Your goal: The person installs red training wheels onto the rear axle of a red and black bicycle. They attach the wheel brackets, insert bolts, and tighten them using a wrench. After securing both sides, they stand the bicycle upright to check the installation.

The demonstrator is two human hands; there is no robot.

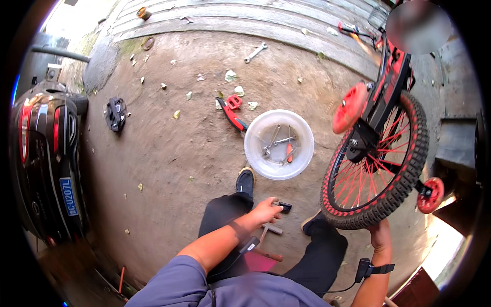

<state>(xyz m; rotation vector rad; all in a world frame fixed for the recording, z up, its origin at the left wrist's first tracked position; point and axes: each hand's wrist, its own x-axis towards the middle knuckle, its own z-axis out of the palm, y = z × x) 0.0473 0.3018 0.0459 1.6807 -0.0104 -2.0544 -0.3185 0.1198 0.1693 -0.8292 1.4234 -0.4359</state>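
Note:
My left hand (267, 212) reaches over the ground between my feet, its fingers apart, close to a small black part (285, 207); whether they touch is unclear. Below it lies a hammer (272, 229). My right hand (379, 232) is at the bottom of the knobbly bicycle tyre (368, 219), its fingers partly hidden behind it. The black and red child's bicycle (387, 99) stands tilted, with red spokes and a red training wheel (430, 195) on one side and another red training wheel (350, 108) on the other.
A clear plastic tub (279, 174) holds wrenches and a red-handled screwdriver (289, 152). Beside it lie a red-black curved fender (232, 116) and a red pedal (234, 101). A wrench (256, 53) lies farther off. A dark car (46, 161) stands at left; wooden boards (230, 23) border the dirt.

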